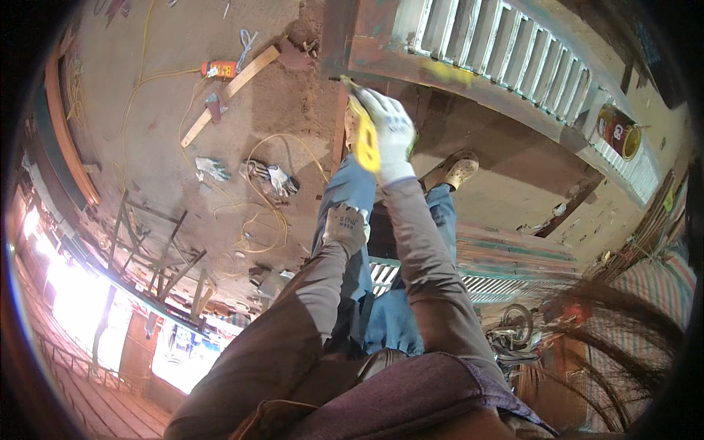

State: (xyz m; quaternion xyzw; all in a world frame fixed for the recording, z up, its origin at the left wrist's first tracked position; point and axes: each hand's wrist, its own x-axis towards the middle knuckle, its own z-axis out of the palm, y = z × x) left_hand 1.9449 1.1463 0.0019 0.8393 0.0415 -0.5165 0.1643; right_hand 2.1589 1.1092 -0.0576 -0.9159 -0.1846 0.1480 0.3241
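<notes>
My right hand (392, 132), in a white work glove, is closed round a yellow flat-handled tool (366, 139). Its narrow dark tip reaches the corner of a brown frame, and the tool's exact kind does not show. This frame belongs to a large louvered panel (411, 62) with whitish slats, its border streaked with dull green, brown and yellow. Gloved as well, my left hand (347, 226) rests on my left knee; its fingers are mostly hidden. An open-topped tin (620, 132) with a dark, gold-rimmed body stands on the slats at the right.
On the floor at left lie a wooden strip (231, 95), an orange device (220, 70), loose gloves (279, 180) and looping yellow cord (282, 220). A metal rack (158, 246) stands farther left. Another slatted panel (499, 287) is beside my legs, with a striped sheet (653, 293) at right.
</notes>
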